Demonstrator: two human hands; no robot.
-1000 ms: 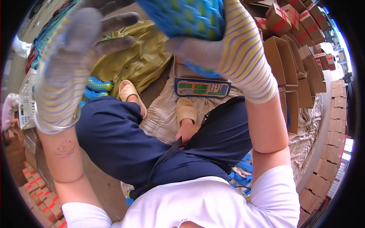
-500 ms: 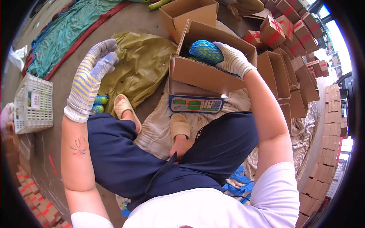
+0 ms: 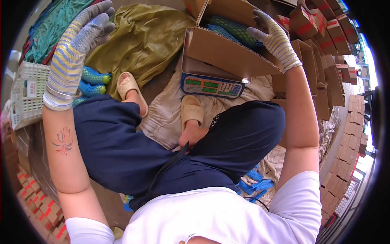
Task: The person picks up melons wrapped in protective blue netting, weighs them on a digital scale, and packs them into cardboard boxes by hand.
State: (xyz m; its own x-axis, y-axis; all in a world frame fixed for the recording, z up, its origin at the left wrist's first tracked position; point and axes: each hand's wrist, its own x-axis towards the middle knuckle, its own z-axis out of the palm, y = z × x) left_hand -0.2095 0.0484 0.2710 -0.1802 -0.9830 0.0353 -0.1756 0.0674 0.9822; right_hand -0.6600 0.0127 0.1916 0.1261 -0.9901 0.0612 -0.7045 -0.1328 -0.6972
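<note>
Both hands wear striped knit gloves. My left hand (image 3: 77, 53) is raised at the upper left, fingers apart and holding nothing, over the green produce in blue nets (image 3: 94, 77). At the upper right my right hand (image 3: 277, 40) is open and empty, its fingers at the edge of an open cardboard box (image 3: 231, 51). Inside that box lie netted green items (image 3: 233, 29), partly hidden by its walls. The box rests on a scale (image 3: 212, 85) with a lit display.
A white plastic crate (image 3: 30, 91) stands at the left. An olive sheet (image 3: 142, 36) lies beyond my feet. Open cartons (image 3: 306, 61) and taped boxes (image 3: 302, 22) are at the right. Blue netting (image 3: 256, 185) lies beside my leg.
My right hand has let go of the blue-netted item, which now lies in the box, and has opened. My left hand has shifted up and left in view. The camera view has moved.
</note>
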